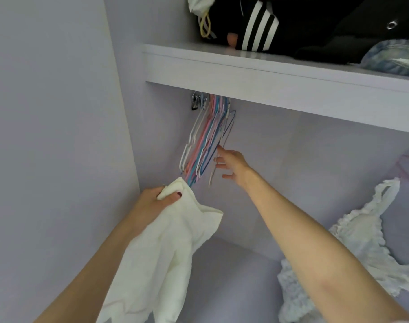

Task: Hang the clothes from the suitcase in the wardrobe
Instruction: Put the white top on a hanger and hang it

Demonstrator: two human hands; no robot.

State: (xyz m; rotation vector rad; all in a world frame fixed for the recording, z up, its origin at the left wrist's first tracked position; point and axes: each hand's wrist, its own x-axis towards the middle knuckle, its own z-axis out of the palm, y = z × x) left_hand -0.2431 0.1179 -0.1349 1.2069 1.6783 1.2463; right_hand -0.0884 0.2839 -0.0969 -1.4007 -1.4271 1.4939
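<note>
No readable text, label, brand or number is showing anywhere. Only marking: three white stripes on the black garment [257, 26], lying on the shelf [245, 73]; no lettering.

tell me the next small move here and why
Probably close the right hand on the nearest of the empty hangers and lift it off. Its fingers are spread right at the bunch, while the left hand grips a cream garment with no hanger in it yet.
</note>
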